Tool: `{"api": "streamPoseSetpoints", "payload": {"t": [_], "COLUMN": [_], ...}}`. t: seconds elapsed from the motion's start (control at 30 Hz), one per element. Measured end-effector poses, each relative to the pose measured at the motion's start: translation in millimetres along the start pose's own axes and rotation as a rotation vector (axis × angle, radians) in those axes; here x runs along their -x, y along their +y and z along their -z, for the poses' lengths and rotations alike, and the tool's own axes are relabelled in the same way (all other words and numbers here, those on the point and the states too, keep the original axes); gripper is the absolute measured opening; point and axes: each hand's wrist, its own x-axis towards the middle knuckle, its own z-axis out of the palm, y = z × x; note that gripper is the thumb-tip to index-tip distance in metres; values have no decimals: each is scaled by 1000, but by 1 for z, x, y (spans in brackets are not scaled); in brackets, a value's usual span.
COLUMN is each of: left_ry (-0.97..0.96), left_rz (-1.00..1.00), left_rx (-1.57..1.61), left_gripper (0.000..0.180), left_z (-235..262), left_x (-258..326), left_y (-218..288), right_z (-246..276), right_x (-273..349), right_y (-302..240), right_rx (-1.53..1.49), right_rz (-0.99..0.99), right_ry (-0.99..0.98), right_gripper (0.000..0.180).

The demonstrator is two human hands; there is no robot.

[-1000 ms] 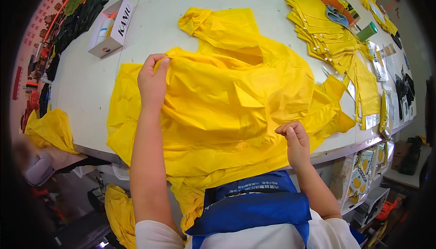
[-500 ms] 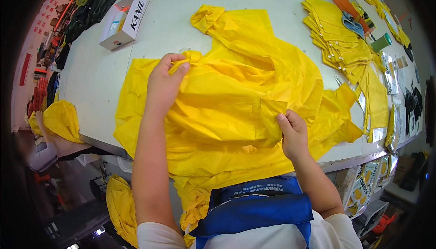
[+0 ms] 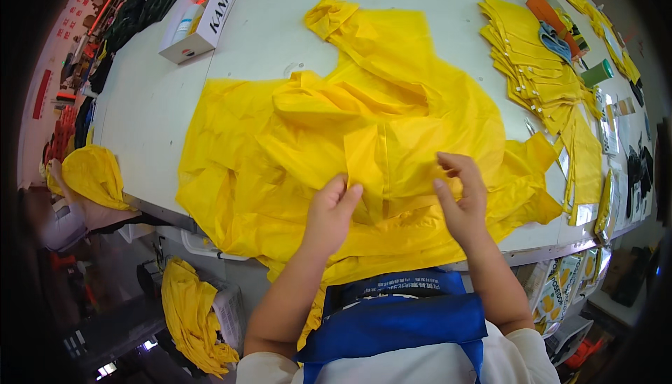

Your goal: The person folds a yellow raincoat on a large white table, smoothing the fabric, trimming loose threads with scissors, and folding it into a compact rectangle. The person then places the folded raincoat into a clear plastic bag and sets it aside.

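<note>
White flat-topped table [image 3: 154, 100] bore fanned stack of flat yellow fabric pieces [image 3: 521, 69] at right. Crumpled yellow smooth-fabric garment [image 3: 301, 114] lay across near edge. Hands stood apart, 2 in all: left hand [image 3: 330, 217] pinched squarish yellow fabric flap [image 3: 365, 163] on garment; right hand [image 3: 463, 205] gaped beside it, contact unclear. Step, apparently: flap handling; next move seemingly called for right-hand pinch.

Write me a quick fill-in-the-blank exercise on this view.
1. The large crumpled fabric on the table is ____.
2. The person's apron is ____.
3. The hand with thumb and forefinger apart is the person's ____.
4. The white box stands toward the table's far ____ corner.

Missing words: yellow; blue; right; left.
</note>
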Motion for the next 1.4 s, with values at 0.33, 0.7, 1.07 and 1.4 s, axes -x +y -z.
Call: {"api": "streamPoseSetpoints", "payload": {"t": [0.33, 0.7, 1.07, 1.4], "left_ry": [-97, -343, -287, -113], "left_rz": [-98, 162, -242, -293], "left_rx": [-90, 168, -357, -1098], "left_gripper": [17, 26, 16, 9], "left_z": [1, -25, 22, 74], "left_x": [-39, -59, -12, 5], "left_y": [44, 95, 61, -28], "right_z": [-2, -36, -16, -57], "right_x": [30, 11, 8, -11], "right_y": [5, -6, -17, 11], "right_rx": [251, -136, -793, -629], "right_rz": [174, -85, -699, -563], "right_ry": [-86, -31, -62, -98], "right_gripper": [62, 36, 10, 33]}}
